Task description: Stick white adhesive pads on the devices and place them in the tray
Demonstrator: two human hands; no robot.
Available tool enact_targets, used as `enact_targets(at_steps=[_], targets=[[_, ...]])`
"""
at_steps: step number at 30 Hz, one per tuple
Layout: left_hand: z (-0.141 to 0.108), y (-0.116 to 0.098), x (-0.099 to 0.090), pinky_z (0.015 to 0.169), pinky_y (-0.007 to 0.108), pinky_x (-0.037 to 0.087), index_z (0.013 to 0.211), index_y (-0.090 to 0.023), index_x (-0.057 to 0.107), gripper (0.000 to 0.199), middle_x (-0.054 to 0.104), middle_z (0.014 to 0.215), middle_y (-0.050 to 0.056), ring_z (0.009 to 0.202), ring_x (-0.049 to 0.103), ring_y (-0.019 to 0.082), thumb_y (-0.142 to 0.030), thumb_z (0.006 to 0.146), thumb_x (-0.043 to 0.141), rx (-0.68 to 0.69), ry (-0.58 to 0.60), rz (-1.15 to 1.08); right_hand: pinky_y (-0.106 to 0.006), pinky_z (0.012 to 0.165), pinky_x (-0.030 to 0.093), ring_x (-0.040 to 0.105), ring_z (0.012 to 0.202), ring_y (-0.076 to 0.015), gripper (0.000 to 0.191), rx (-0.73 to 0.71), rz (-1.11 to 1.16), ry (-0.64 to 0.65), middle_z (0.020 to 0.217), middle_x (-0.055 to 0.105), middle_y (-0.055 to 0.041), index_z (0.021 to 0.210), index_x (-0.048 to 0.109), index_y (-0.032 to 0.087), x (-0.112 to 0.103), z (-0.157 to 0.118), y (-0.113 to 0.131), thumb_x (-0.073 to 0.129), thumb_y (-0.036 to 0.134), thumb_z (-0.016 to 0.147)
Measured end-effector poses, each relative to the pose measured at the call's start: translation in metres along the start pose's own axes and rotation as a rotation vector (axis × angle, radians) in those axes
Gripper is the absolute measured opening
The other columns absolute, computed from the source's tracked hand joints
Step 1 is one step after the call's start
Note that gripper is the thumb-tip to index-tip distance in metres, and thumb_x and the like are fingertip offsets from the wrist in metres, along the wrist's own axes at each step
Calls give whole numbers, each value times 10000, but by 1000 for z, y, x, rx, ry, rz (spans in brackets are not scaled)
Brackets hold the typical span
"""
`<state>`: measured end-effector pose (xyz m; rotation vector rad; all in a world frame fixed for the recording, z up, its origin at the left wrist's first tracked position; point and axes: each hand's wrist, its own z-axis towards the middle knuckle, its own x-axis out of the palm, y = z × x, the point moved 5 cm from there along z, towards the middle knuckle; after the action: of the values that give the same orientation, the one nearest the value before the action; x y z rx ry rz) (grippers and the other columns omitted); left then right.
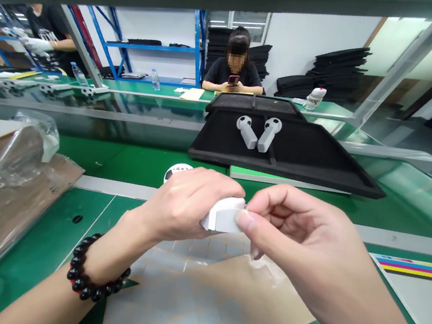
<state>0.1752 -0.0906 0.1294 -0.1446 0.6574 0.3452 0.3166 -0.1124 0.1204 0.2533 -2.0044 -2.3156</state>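
Both hands (194,204) on crosswise handle (224,218)

Both bare forearms reach in from the near edge and meet at the middle, wrists raised clear of the worktop. The left hand (188,201), back turned up and a dark bead bracelet on its wrist, has its fingers curled closed in a grasp. The right hand (294,232) sits just beside it, touching, its thumb and forefinger pinched together and the other fingers folded in.
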Motion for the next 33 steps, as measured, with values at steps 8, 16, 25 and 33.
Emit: enact_targets(at_steps=[8, 16, 25, 33], targets=[[0, -1, 0, 637, 253, 545, 952, -152, 565, 68, 704, 809, 50, 724, 675, 146, -204, 909, 578, 22, -22, -12, -103, 458, 447, 530, 508, -58, 129, 17, 20, 5, 602, 597, 50, 714, 650, 212, 0, -2, -1, 748, 195, 796], [0, 1, -4, 645, 266, 567, 940, -98, 588, 110, 708, 828, 79, 738, 687, 157, -179, 881, 634, 90, -29, 10, -110, 501, 496, 615, 564, -80, 172, -88, -200, -26, 639, 651, 47, 784, 696, 245, -7, -5, 11, 662, 365, 902], [3, -17, -17, 862, 326, 624, 1094, -122, 612, 238, 723, 1040, 87, 1005, 694, 188, -253, 897, 645, 91, -299, 121, -161, 607, 523, 633, 702, -94, 170, -275, -242, 27, 899, 690, 29, 1034, 689, 247, 4, -6, 16, 584, 358, 960], [9, -22, -10, 1033, 354, 551, 1228, -25, 585, 452, 680, 1150, 134, 1175, 611, 235, -344, 910, 632, 109, -172, 98, -192, 700, 464, 606, 896, -127, 335, -330, -402, 249, 1088, 659, 14, 1091, 612, 201, 14, -8, 15, 769, 337, 829]])
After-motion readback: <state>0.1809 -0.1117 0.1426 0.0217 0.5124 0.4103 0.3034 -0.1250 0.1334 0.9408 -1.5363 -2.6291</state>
